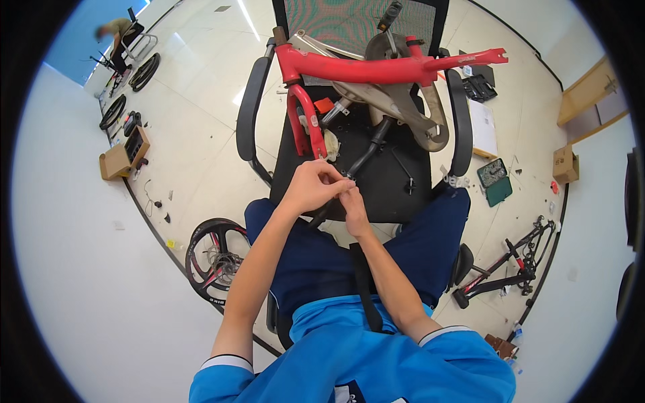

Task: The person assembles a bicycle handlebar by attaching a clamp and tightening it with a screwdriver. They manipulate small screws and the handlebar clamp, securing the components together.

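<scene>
My left hand (310, 189) and my right hand (355, 209) meet over the front of a black office chair seat (396, 201). Thumbs and fingertips of both are pinched together around something too small to make out. Beneath them runs a black tube (366, 159), slanting across the seat and partly hidden by my hands; whether my fingers touch it I cannot tell. Just beyond lies a red bicycle frame (363, 69) with a red fork (309, 117), resting across the chair. Grey metal bicycle parts (430, 127) are heaped under the frame.
Black armrests (252, 107) flank the seat. A spoked wheel (216, 262) lies on the floor at left, and a black bicycle frame (507, 269) at right. Farther right are a green case (496, 183) and a cardboard box (566, 164). Another person (121, 37) sits at far left.
</scene>
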The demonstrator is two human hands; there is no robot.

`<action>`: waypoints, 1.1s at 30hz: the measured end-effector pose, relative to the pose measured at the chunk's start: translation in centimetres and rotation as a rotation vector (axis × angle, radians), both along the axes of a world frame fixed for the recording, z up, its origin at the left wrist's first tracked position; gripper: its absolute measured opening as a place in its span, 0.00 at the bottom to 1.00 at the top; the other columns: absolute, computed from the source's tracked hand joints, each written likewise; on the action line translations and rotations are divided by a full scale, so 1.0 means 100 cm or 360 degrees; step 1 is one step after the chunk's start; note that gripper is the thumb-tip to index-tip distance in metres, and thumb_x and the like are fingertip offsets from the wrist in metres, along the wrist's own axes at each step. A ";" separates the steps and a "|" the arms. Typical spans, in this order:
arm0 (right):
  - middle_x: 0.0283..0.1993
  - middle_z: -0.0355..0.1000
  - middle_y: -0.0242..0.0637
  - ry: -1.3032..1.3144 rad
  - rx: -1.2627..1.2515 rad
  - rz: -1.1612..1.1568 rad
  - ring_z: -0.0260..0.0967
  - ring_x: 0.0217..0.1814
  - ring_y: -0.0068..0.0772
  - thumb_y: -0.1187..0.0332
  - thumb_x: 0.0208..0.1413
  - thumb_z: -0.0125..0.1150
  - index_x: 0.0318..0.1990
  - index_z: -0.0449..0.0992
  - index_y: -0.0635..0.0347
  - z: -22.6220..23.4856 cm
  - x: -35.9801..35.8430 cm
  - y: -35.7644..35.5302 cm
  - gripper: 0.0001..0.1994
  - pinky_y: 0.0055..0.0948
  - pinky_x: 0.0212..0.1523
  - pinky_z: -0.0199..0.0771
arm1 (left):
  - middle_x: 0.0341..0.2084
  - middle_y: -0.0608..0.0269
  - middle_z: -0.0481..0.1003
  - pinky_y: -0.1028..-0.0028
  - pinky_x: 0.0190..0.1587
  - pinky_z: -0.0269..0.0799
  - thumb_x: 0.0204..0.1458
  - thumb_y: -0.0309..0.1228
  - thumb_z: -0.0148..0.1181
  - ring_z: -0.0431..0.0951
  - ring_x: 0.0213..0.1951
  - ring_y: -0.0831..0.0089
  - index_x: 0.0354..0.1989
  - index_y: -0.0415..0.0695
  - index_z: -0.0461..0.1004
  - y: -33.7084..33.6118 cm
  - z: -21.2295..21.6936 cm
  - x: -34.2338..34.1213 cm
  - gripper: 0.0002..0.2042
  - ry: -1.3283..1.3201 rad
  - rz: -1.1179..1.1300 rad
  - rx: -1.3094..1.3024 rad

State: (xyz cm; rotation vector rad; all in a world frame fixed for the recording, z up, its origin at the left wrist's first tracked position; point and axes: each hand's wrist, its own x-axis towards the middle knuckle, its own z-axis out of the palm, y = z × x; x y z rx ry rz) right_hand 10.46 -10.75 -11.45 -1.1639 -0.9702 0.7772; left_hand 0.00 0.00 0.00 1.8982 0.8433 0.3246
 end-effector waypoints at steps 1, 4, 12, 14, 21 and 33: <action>0.40 0.69 0.38 -0.0078 0.0007 0.0055 0.64 0.44 0.36 0.50 0.67 0.45 0.52 0.73 0.63 -0.002 0.008 0.000 0.24 0.35 0.49 0.60 | 0.25 0.69 0.79 0.81 0.31 0.66 0.53 0.35 0.74 0.73 0.27 0.84 0.36 0.43 0.84 -0.001 -0.001 0.001 0.10 -0.0006 0.0047 -0.0187; 0.37 0.69 0.38 0.0009 0.0107 0.0206 0.65 0.42 0.36 0.55 0.66 0.45 0.52 0.73 0.64 0.002 0.008 0.004 0.20 0.34 0.48 0.60 | 0.26 0.69 0.79 0.82 0.32 0.65 0.55 0.32 0.72 0.73 0.28 0.86 0.35 0.39 0.82 0.002 -0.007 -0.009 0.08 -0.0166 0.0119 -0.0569; 0.44 0.77 0.44 0.0168 -0.0054 -0.0041 0.77 0.47 0.40 0.68 0.65 0.58 0.52 0.75 0.65 0.043 0.013 -0.002 0.13 0.31 0.53 0.74 | 0.31 0.73 0.76 0.83 0.40 0.68 0.59 0.29 0.68 0.73 0.34 0.86 0.35 0.39 0.78 -0.026 -0.055 -0.004 0.07 -0.0665 0.0494 -0.0518; 0.45 0.77 0.42 -0.0266 -0.0043 0.0002 0.77 0.46 0.37 0.71 0.65 0.59 0.51 0.77 0.65 0.054 0.030 -0.006 0.11 0.29 0.52 0.74 | 0.35 0.72 0.77 0.82 0.43 0.69 0.62 0.28 0.65 0.74 0.38 0.86 0.39 0.38 0.78 -0.032 -0.061 -0.002 0.06 -0.0798 0.0515 -0.0605; 0.44 0.80 0.45 -0.0851 -0.0101 0.0148 0.80 0.44 0.43 0.79 0.59 0.61 0.48 0.79 0.65 0.087 0.067 -0.023 0.11 0.33 0.46 0.79 | 0.43 0.58 0.78 0.71 0.53 0.73 0.51 0.24 0.71 0.80 0.47 0.69 0.48 0.39 0.76 -0.059 -0.080 0.007 0.16 -0.0884 0.0352 0.0164; 0.39 0.80 0.41 -0.1474 -0.0211 0.0523 0.80 0.43 0.43 0.77 0.55 0.66 0.48 0.81 0.60 0.119 0.076 -0.024 0.13 0.33 0.45 0.80 | 0.44 0.57 0.81 0.62 0.53 0.75 0.47 0.19 0.68 0.79 0.51 0.56 0.40 0.40 0.81 -0.052 -0.126 0.014 0.10 -0.0771 0.0450 0.0943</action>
